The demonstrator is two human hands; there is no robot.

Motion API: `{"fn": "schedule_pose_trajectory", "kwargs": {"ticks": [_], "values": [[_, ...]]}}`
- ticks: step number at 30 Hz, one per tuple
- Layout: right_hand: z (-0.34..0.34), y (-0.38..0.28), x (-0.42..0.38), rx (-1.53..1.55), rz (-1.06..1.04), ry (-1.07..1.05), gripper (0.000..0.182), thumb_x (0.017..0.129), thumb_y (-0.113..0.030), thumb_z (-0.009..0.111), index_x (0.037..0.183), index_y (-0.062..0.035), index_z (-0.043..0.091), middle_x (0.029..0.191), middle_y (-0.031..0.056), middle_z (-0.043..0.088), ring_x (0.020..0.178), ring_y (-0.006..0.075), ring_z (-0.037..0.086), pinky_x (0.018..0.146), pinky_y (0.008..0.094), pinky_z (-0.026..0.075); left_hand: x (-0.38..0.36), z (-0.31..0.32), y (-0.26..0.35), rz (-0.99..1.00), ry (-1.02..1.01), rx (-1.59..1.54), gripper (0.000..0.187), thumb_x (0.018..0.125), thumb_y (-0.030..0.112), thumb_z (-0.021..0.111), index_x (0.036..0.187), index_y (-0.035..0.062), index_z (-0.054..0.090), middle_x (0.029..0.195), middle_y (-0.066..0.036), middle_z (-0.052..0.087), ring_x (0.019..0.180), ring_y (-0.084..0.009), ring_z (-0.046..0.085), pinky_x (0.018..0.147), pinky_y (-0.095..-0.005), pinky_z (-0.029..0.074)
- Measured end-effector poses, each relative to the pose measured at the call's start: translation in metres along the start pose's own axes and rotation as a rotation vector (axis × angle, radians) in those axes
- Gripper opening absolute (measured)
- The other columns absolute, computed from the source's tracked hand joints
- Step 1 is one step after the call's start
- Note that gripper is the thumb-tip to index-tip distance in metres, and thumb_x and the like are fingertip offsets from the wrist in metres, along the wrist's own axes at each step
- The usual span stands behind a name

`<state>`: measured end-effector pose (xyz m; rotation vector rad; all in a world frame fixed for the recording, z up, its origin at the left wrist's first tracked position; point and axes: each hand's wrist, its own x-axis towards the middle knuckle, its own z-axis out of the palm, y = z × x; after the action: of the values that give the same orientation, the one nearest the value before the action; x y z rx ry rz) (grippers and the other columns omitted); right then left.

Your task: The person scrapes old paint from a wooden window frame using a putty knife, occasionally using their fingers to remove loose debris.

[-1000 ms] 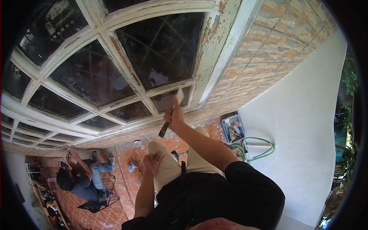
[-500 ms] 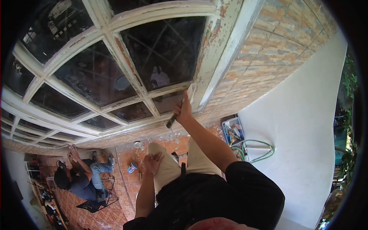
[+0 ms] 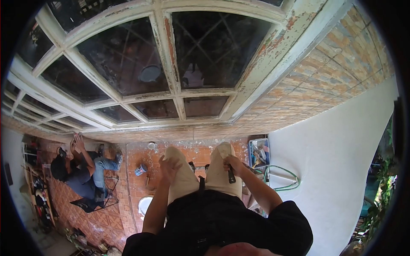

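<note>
What is judged to be a dark-handled scraper (image 3: 231,176) is held in the right grip (image 3: 232,164), the fingers wrapped round it and the handle pointed back toward the body; its blade end cannot be made out. That grip is rested at the right thigh of the tan trousers (image 3: 218,179). The left grip (image 3: 171,167) is laid loosely on the left thigh, and nothing is seen to be held in it. Beyond both, a window frame (image 3: 275,53) with worn, flaking paint is touched by neither of the 2.

The step in hand is judged to be a pause, since the scraper is held well apart from the frame. For any stroke there, it would need to be raised and reached forward from the thigh.

Right of the right grip, tools are kept in a plastic bin (image 3: 268,151). Left of the left grip, a can (image 3: 140,170) is set on the flecked tiled floor (image 3: 133,155); farther left, a folding chair (image 3: 87,204) is occupied by a co-worker (image 3: 81,181). Printing is suggested on the can, but no word or brand can be read anywhere.
</note>
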<state>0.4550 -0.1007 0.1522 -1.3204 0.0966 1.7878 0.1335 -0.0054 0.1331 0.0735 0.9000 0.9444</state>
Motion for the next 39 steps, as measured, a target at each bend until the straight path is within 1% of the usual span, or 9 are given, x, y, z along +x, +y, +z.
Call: {"fn": "schedule_pose_trajectory", "kwargs": {"ticks": [3,5,6,10,15,22,26,31,39], "values": [[-0.012,0.013,-0.010,-0.004,0.012,0.074,0.010,0.091,-0.010,0.054,0.087,-0.0086,0.044,0.071,0.0029,0.043,0.053,0.0107,0.041,0.042,0.0234,0.032,-0.009,0.020,-0.006,0.181,0.097,0.240,0.061,0.095,0.023,0.054,0.145,0.0113,0.022,0.149,-0.014,0.023,0.134,-0.0375,0.034,0.104,-0.0556,0.042],[-0.015,0.016,-0.007,0.029,0.014,0.067,0.010,0.091,-0.010,0.053,0.086,-0.0089,0.044,0.071,0.0027,0.043,0.052,0.0103,0.041,0.040,0.0233,0.032,-0.020,0.050,0.000,0.586,-0.105,1.017,0.068,0.095,0.023,0.057,0.149,0.0094,0.018,0.154,-0.012,0.013,0.138,-0.0300,0.026,0.106,-0.0489,0.039],[-0.017,0.018,-0.003,0.098,-0.020,0.084,0.010,0.090,-0.011,0.053,0.085,-0.0096,0.044,0.070,0.0022,0.043,0.051,0.0100,0.040,0.040,0.0234,0.031,-0.030,0.073,0.004,0.582,-0.103,1.022,0.068,0.095,0.023,0.057,0.149,0.0094,0.018,0.154,-0.012,0.013,0.138,-0.0300,0.026,0.106,-0.0489,0.039],[-0.011,0.019,-0.004,0.123,-0.052,0.132,0.010,0.089,-0.011,0.053,0.084,-0.0118,0.044,0.067,0.0000,0.041,0.049,0.0093,0.037,0.039,0.0234,0.029,-0.084,0.169,0.041,0.041,-0.804,0.976,0.064,0.095,0.034,0.056,0.145,0.0009,0.033,0.149,-0.015,0.035,0.136,-0.0272,0.036,0.110,-0.0435,0.033],[-0.014,0.020,-0.002,0.114,-0.031,0.120,0.013,0.089,-0.010,0.053,0.083,-0.0131,0.042,0.065,-0.0015,0.037,0.048,0.0090,0.035,0.038,0.0234,0.028,-0.177,0.271,0.052,-0.085,-1.758,0.622,0.060,0.100,0.045,0.040,0.131,-0.0048,0.052,0.133,-0.022,0.053,0.129,-0.0354,0.047,0.110,-0.0450,0.032],[-0.004,0.019,-0.011,0.121,-0.094,0.159,0.013,0.089,-0.008,0.053,0.085,-0.0135,0.042,0.065,-0.0020,0.036,0.049,0.0088,0.036,0.039,0.0231,0.029,-0.224,0.333,0.012,-0.381,-2.324,0.199,0.050,0.107,0.026,0.031,0.144,-0.0061,0.037,0.144,-0.028,0.041,0.134,-0.0408,0.039,0.112,-0.0473,0.030],[-0.009,0.020,-0.009,0.116,-0.090,0.136,0.013,0.089,-0.009,0.053,0.085,-0.0132,0.042,0.066,-0.0012,0.037,0.049,0.0090,0.036,0.039,0.0230,0.029,-0.223,0.337,0.007,-0.392,-2.342,0.051,0.044,0.105,0.021,0.039,0.140,-0.0057,0.044,0.146,-0.025,0.040,0.137,-0.0418,0.035,0.110,-0.0503,0.031],[-0.012,0.022,-0.006,0.130,-0.100,0.148,0.009,0.088,-0.009,0.053,0.088,-0.0116,0.044,0.069,0.0011,0.041,0.049,0.0095,0.037,0.039,0.0227,0.029,-0.207,0.341,0.013,-0.866,-2.268,-0.091,0.036,0.104,0.014,0.040,0.120,-0.0128,0.059,0.118,-0.029,0.059,0.109,-0.0412,0.058,0.090,-0.0471,0.044],[-0.020,0.027,0.001,0.109,-0.114,0.132,0.008,0.089,-0.010,0.053,0.090,-0.0101,0.045,0.070,0.0027,0.043,0.050,0.0101,0.039,0.038,0.0223,0.030,-0.225,0.337,-0.022,-0.748,-2.189,-0.152,0.044,0.104,0.023,0.036,0.122,-0.0110,0.057,0.120,-0.029,0.058,0.110,-0.0406,0.057,0.093,-0.0469,0.043]]}}
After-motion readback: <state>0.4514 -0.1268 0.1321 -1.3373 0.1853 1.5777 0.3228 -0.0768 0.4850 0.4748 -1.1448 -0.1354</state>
